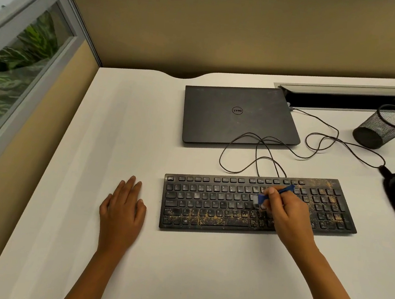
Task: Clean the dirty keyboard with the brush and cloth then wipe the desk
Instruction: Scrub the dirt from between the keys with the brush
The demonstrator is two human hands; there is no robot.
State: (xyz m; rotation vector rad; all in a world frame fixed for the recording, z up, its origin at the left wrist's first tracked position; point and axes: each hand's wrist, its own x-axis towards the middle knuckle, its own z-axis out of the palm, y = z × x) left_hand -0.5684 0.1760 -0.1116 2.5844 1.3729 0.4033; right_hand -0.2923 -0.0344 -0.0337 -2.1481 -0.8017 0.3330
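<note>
Now right hand (286, 213) grips brush (274, 195) on keyboard (210, 206); left hand (123, 205) beside.

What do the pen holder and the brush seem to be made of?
The pen holder looks like black wire mesh, probably metal: the desk shows through its fine grid. The brush gripped by the right hand looks like blue plastic with pale bristles; blur leaves the finish unclear.

Tan partition (227, 31), glass panel (19, 60), perhaps window
</note>
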